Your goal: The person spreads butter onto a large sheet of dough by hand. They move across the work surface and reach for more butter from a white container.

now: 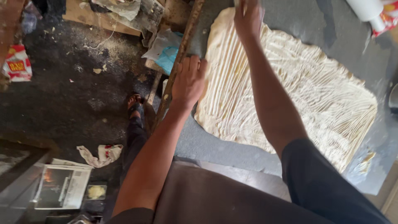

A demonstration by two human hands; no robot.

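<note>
A large thin sheet of pale dough (306, 91), scored into many fine strips, lies spread over a grey work table (232, 145). My left hand (188, 81) rests at the table's wooden left edge, fingers curled against the near-left border of the dough. My right hand (247, 16) reaches across to the far-left end of the sheet and presses on it there; its fingertips are cut off by the top of the frame. Nothing is visibly held in either hand.
A white roll with a red wrapper (373, 14) lies at the table's top right. Left of the table is a dark littered floor with my sandalled foot (134, 103), a crumpled cloth (101, 153), a red-and-white packet (17, 64) and a white box (62, 186).
</note>
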